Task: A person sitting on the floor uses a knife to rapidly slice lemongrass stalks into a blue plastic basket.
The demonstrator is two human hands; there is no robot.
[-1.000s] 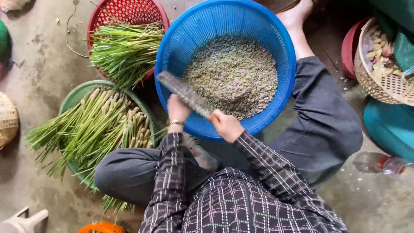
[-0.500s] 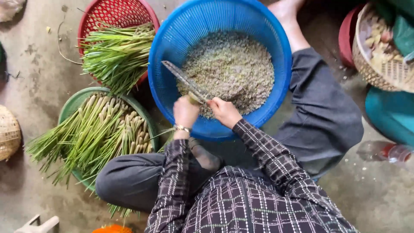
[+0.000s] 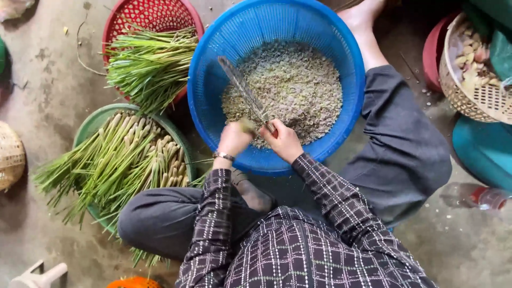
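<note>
My right hand (image 3: 284,142) grips the handle of a long knife (image 3: 242,88). Its blade points up and left over the chopped greenish bits (image 3: 298,85) that fill the blue plastic basket (image 3: 213,64). My left hand (image 3: 233,140), with a bracelet at the wrist, pinches a short stub of lemongrass stalk (image 3: 247,125) right beside the blade's base. Both hands hover just inside the basket's near rim, almost touching each other. I sit cross-legged on the floor in dark trousers and a checked shirt.
A green basket (image 3: 90,125) of lemongrass stalks lies at my left knee. Behind it, a red basket (image 3: 154,13) holds green leaf tops. On the right are a woven basket (image 3: 469,101) of pale pieces, a teal tub (image 3: 482,152) and a plastic bottle (image 3: 474,196).
Both hands have moved forward from the basket's rim to inside it. The knife has swung from lying across the rim to pointing into the chopped pile.
</note>
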